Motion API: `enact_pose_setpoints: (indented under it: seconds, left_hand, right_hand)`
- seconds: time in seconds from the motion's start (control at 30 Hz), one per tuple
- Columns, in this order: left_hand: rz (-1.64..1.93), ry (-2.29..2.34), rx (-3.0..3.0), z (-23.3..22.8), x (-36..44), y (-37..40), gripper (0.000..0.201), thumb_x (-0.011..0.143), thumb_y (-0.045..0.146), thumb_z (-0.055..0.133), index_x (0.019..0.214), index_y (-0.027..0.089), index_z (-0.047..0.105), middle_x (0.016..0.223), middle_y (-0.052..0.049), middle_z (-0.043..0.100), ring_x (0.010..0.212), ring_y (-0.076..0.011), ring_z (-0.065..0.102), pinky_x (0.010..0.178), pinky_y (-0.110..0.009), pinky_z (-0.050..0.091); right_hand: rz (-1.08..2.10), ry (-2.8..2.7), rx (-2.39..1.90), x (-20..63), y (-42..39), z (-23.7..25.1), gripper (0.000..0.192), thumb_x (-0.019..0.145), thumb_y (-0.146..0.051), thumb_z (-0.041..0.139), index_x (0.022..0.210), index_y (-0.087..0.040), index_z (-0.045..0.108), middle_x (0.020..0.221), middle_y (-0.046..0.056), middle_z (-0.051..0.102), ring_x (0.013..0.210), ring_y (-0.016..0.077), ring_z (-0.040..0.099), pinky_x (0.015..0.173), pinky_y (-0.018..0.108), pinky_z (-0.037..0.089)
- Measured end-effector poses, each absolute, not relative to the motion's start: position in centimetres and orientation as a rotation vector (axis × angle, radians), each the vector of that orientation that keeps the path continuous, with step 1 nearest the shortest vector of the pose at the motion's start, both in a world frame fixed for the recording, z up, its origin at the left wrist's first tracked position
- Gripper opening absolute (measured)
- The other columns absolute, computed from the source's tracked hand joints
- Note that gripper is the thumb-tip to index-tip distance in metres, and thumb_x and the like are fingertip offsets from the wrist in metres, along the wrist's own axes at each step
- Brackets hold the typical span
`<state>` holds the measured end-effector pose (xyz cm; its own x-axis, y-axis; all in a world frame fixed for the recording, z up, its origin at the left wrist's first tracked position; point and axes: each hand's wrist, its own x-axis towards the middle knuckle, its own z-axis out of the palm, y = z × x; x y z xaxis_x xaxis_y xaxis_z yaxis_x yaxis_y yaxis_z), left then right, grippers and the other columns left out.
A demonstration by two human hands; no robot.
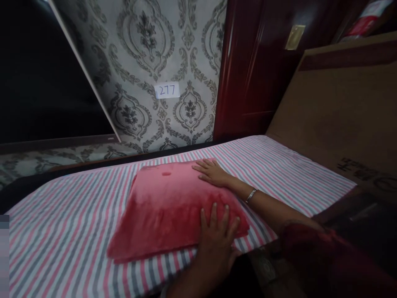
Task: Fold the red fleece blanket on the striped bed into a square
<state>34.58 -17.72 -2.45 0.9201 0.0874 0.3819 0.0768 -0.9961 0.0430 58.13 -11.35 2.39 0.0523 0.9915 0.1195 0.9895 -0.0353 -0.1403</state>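
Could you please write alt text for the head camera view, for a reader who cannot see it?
Both of a person's hands rest flat on a red pillow lying on a pink, grey and white striped bedsheet: the left hand at its near edge, the right hand at its far corner. A paper label reading 277 hangs on the patterned wallpaper behind.

a single head-worn view, looking forward and down from the bed's near edge, close over the striped sheet (77, 231) that fills the lower frame. it faces the patterned wall (149, 62) (upper middle), with a dark red door (248, 74) at upper right.
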Motion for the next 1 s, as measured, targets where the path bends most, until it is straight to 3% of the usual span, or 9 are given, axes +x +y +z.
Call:
enact_pose_setpoints:
  seconds: [0.1,0.23,0.37,0.47,0.57,0.63,0.83,1.0]
  left_hand:
    - [0.611,0.130,3.069,-3.2,34.2,-17.5,0.072,0.092,0.061,0.048,0.154,0.028,0.035,0.164,-0.010,0.027,0.148,-0.0438,0.019,0.113,-0.074,0.004]
    - [0.605,0.130,3.077,-3.2,34.2,-17.5,0.073,0.090,0.062,0.050,0.154,0.030,0.035,0.165,-0.008,0.025,0.149,-0.0419,0.017,0.114,-0.072,0.006]
    - [0.624,0.114,3.024,-2.0,33.8,-17.9,0.074,0.087,0.060,0.057,0.153,0.033,0.037,0.164,-0.008,0.028,0.149,-0.0403,0.021,0.114,-0.071,0.014]
    - [0.644,0.039,2.967,-0.1,32.2,-17.3,0.058,0.093,0.049,0.054,0.147,0.030,0.046,0.157,-0.009,0.041,0.145,-0.0326,0.034,0.117,-0.064,0.020]
    - [0.874,0.103,2.940,2.1,29.3,-14.7,0.039,0.097,0.026,0.045,0.134,0.024,0.060,0.138,-0.009,0.062,0.135,-0.0228,0.049,0.121,-0.052,0.022]
    - [1.002,0.344,2.956,3.2,27.0,-12.2,0.040,0.098,0.018,0.039,0.130,0.020,0.062,0.133,-0.011,0.066,0.132,-0.0217,0.052,0.121,-0.050,0.022]
    - [0.580,1.147,2.993,2.2,21.7,-6.7,0.055,0.096,0.036,0.046,0.146,0.011,0.048,0.156,-0.022,0.039,0.146,-0.0382,0.032,0.112,-0.066,0.028]
    - [0.439,1.220,2.954,0.2,21.2,-6.6,0.058,0.098,0.041,0.043,0.149,0.013,0.044,0.160,-0.021,0.031,0.149,-0.0375,0.025,0.102,-0.057,0.045]
  right_hand:
    - [0.104,-1.939,-2.153,59.6,-10.2,1.7,0.057,0.103,-0.053,0.028,0.156,-0.032,0.033,0.163,0.006,0.030,0.149,0.0344,0.023,0.117,0.062,0.020]
    - [0.161,-1.879,-2.119,60.7,-9.1,1.3,0.058,0.103,-0.048,0.024,0.154,-0.024,0.038,0.158,0.008,0.040,0.147,0.0261,0.032,0.121,0.049,0.022]
    - [0.158,-1.770,-2.268,60.3,-9.8,2.2,0.060,0.102,-0.053,0.028,0.156,-0.026,0.034,0.163,0.009,0.029,0.151,0.0328,0.021,0.118,0.059,0.022]
    - [-0.018,-1.800,-2.268,58.3,-11.3,3.7,0.061,0.101,-0.054,0.032,0.156,-0.027,0.032,0.165,0.010,0.020,0.152,0.0380,0.013,0.115,0.068,0.018]
    - [-0.080,-2.023,-2.086,54.4,-12.8,5.0,0.059,0.102,-0.052,0.034,0.156,-0.028,0.034,0.165,0.011,0.021,0.151,0.0374,0.016,0.116,0.065,0.019]
    - [-0.017,-2.194,-1.922,51.0,-13.4,5.4,0.057,0.102,-0.052,0.035,0.155,-0.030,0.035,0.165,0.009,0.022,0.152,0.0351,0.015,0.118,0.062,0.019]
    - [0.129,-2.468,-1.593,42.6,-13.9,3.3,0.062,0.100,-0.058,0.038,0.156,-0.034,0.030,0.165,0.004,0.023,0.153,0.0303,0.011,0.122,0.059,0.006]
    - [0.092,-2.429,-1.612,41.4,-14.2,1.6,0.060,0.101,-0.060,0.035,0.155,-0.035,0.032,0.165,0.001,0.021,0.153,0.0289,0.010,0.122,0.057,0.004]
